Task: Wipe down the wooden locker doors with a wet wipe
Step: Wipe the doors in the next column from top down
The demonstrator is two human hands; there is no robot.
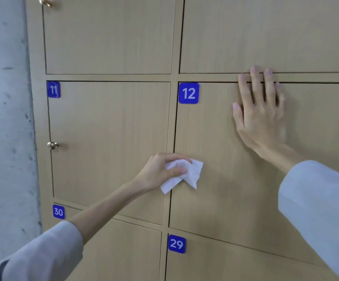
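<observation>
Our left hand [160,171] pinches the wet wipe [182,175] at door 12 [215,138]'s left edge, right hand [259,110] flat above; wiped doors seemingly unmarked, so progress unclear.

Locker doors [112,134]: light wood-grain finish, matt, smooth, fine vertical grain; frame strips [173,78] match. Knob [52,145]: polished metal, brass-toned, glossy. Number plates 11 [53,89], 12 [188,93], 29 [176,243] and 30 [58,211]: blue plastic, slight sheen, white numerals. Wet wipe [189,175]: white, soft fibrous sheet, crumpled, matt. Wall [4,118]: grey, rough, mottled, concrete-like. Sleeves [322,199]: pale grey woven cloth, matt.
</observation>
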